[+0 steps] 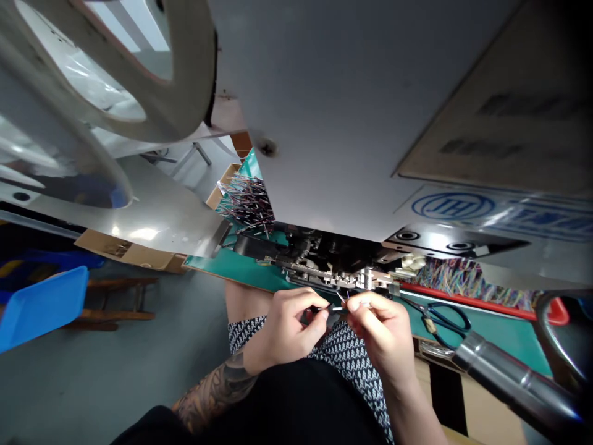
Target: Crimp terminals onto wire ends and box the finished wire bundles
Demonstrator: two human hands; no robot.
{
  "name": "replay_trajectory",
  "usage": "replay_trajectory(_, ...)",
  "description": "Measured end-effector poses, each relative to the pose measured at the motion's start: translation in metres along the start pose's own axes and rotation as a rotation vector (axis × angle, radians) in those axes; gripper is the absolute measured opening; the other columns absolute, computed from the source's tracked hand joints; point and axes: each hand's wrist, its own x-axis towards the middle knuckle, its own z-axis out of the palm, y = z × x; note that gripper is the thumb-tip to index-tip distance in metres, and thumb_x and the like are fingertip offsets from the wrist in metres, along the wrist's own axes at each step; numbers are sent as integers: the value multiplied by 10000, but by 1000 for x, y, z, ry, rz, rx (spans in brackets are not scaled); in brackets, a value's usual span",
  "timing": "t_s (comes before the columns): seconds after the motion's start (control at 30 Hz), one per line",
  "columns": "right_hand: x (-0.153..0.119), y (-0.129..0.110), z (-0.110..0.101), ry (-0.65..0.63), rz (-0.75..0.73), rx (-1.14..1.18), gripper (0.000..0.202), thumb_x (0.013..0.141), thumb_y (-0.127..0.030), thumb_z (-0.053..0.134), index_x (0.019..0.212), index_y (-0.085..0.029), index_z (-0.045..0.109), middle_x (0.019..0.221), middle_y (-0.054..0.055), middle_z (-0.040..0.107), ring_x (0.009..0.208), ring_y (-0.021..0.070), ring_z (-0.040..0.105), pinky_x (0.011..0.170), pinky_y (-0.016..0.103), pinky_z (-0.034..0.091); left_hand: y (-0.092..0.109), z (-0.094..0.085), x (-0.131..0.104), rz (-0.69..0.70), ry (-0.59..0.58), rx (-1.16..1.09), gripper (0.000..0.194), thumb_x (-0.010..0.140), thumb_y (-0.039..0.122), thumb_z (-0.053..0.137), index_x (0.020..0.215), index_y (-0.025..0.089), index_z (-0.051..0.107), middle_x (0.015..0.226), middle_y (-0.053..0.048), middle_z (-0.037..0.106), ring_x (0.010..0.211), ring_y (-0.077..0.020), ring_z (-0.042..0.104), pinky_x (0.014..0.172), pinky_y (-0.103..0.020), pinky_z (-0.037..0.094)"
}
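Head view: left hand (294, 324) is pinching a dark piece (330, 307), right hand (384, 324) is pinching thin wires (341, 298), both items sitting lower centre of frame, below the machine (324, 123), scissors (430, 324) lying lower right.

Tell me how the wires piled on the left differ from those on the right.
The left wires look mostly dark, while the right wires show many bright colours. The left wires lie near a cardboard box; the right wires lie behind a red strip. Both are masses of many thin strands.
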Motion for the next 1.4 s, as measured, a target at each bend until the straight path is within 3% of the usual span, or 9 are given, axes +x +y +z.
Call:
replay_trajectory(0.2, 5, 20, 11, 161, -11, 121, 211, 882, -396, 843, 819, -196, 865, 629, 45, 724, 491, 154, 618, 461, 250, 495, -5, 12, 1, 19, 113, 120, 107, 937, 89, 640, 933, 148, 729, 807, -24, 720, 620, -106, 586, 575, -234, 454)
replay_trajectory(0.4, 8, 10, 20, 270, -52, -35, 401, 877, -436, 845, 585, -177, 752, 538, 21, 657, 447, 124, 555, 449, 234, 428, -10, 19, 3, 113, 205, 196, 113, 948, 75, 664, 954, 146, 752, 860, -45, 766, 666, -121, 669, 606, -224, 520)
replay_trajectory(0.8, 4, -4, 29, 322, -31, -123, 499, 890, -490, 832, 535, -171, 688, 481, -9, 579, 450, 104, 505, 468, 224, 399, -8, 21, 3, 120, 244, 254, 149, 968, 77, 659, 986, 158, 783, 886, -56, 797, 700, -144, 725, 631, -244, 580)
replay_trajectory(0.97, 3, -11, 29, 291, -19, -146, 467, 870, -481, 849, 553, -170, 705, 483, 3, 604, 440, 113, 528, 448, 216, 421, -16, 13, 3, 209, 225, 336, 162, 956, 73, 667, 1025, 157, 787, 938, -70, 811, 804, -189, 773, 747, -298, 633)
replay_trajectory(1.07, 2, -15, 21, 170, 25, -137, 416, 861, -509, 841, 639, -168, 752, 512, 10, 629, 425, 120, 528, 430, 226, 434, -18, 3, 4, 225, 123, 282, 152, 954, 94, 661, 1004, 156, 790, 923, -70, 803, 780, -187, 756, 713, -302, 613)
replay_trajectory(1.17, 2, -18, 10, -23, 118, -94, 373, 830, -521, 855, 747, -160, 809, 537, 14, 647, 397, 113, 515, 393, 218, 405, -17, -6, 3, 135, -35, 140, 138, 940, 113, 650, 923, 156, 780, 832, -52, 758, 672, -146, 673, 609, -270, 534)
replay_trajectory(1.23, 2, -17, 6, -85, 160, -50, 358, 820, -506, 870, 757, -157, 817, 550, 18, 657, 397, 106, 520, 390, 208, 396, -17, -9, 2, 56, -84, 66, 131, 923, 112, 652, 876, 162, 763, 748, -19, 698, 604, -117, 585, 560, -254, 461)
replay_trajectory(1.33, 1, -12, 4, -48, 140, 1, 339, 839, -475, 868, 738, -157, 809, 566, 28, 674, 419, 114, 548, 416, 221, 438, -17, -6, 0, -2, -53, 36, 110, 920, 119, 662, 868, 168, 746, 702, 11, 646, 566, -100, 499, 549, -256, 413)
replay_trajectory(1.4, 0, -6, 6, 26, 99, 15, 307, 852, -451, 865, 758, -162, 816, 579, 33, 691, 437, 129, 576, 433, 234, 471, -18, -2, -1, 7, -7, 59, 101, 934, 126, 661, 891, 171, 742, 740, 5, 676, 579, -101, 521, 561, -256, 435)
